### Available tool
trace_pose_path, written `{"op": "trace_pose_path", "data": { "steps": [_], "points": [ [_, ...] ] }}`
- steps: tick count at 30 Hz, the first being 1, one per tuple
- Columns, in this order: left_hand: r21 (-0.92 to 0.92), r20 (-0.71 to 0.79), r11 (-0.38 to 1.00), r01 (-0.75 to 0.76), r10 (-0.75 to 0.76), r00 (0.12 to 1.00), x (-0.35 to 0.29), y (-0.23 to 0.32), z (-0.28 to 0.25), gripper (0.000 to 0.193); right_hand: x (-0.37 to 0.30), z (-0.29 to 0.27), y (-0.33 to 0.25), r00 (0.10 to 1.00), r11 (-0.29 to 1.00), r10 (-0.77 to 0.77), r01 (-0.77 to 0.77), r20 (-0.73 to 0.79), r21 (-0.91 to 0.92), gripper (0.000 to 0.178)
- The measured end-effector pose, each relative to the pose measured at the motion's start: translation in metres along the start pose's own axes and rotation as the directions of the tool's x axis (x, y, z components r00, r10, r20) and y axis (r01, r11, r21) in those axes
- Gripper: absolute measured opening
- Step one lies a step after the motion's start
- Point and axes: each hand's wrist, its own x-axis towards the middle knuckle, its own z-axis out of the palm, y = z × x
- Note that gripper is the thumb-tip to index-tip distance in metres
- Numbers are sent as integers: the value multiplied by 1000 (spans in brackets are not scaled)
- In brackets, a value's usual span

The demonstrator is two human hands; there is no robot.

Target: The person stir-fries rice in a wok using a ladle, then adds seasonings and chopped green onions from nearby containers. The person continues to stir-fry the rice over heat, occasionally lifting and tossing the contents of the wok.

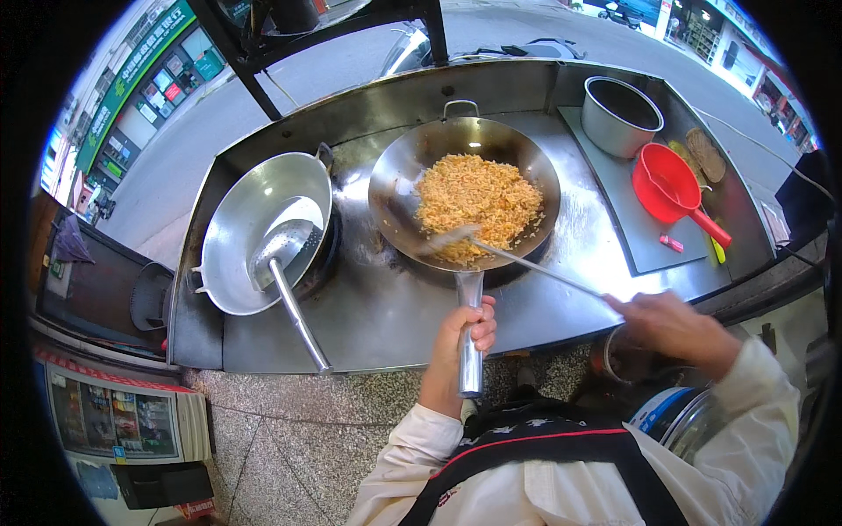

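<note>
Fried rice (pixel 482 197) lies heaped in a wok (pixel 399 180) at the middle of the steel counter. My left hand (pixel 467 337) is wrapped round the wok's metal handle (pixel 471 373), which points toward me. In my right hand (pixel 671 329) is the long handle of a metal cooking ladle (pixel 526 260). Its head, smeared by motion, sits at the near left edge of the rice inside the wok. To the left stands a wide two-handled pan (pixel 232 228), with a perforated metal skimmer (pixel 285 250) resting in it, handle over the rim.
At the right, a grey board (pixel 618 197) bears a metal pot (pixel 610 123), a red plastic dipper (pixel 664 180) and a small pink-red object (pixel 671 243). A raised steel rim (pixel 368 96) bounds the counter's far side. A black metal frame (pixel 254 53) rises beyond it.
</note>
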Motion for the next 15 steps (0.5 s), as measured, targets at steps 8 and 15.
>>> {"op": "trace_pose_path", "data": {
  "steps": [8, 15],
  "points": [
    [50, -1, 999, -11, 11, 1000, 1, -1, 0, 28, -10, -45, -9, 977, 972, 213, -208, 32, -109, 41],
    [-40, -17, 999, -33, 32, 999, -1, -2, -2, 28, 76, -10, 30, 951, 992, 120, -127, -285, -9, 32]
  ]
}}
